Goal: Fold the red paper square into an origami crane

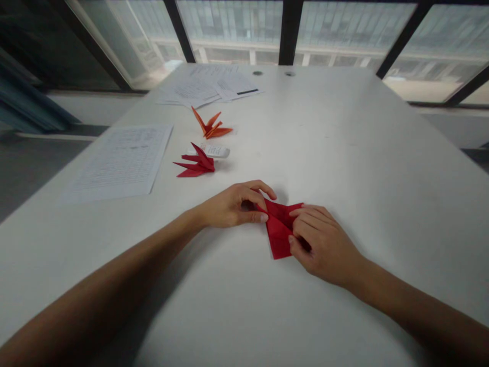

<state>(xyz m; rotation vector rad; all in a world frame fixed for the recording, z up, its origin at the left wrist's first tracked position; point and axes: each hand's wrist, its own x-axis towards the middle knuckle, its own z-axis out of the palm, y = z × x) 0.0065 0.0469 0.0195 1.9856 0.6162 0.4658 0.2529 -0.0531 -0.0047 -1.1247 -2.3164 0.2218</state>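
Note:
A red sheet of origami paper (279, 235), partly folded, lies between my hands on the white table. With thumb and fingers closed, my left hand (242, 205) pinches its left upper edge. On the other side, my right hand (321, 237) grips the right edge, its fingertips pressed on the paper. A crease runs across the sheet, and its upper layer stands slightly raised. My right fingers hide the right part of it. Farther off to the left sit a red origami crane (200, 164) and an orange origami crane (210, 127).
A small white remote control (216, 151) lies just behind the red crane. One printed sheet (122, 158) is at the table's left edge, and several more papers (191, 90) lie at the back. Windows (237, 30) stand beyond the white table (362, 153).

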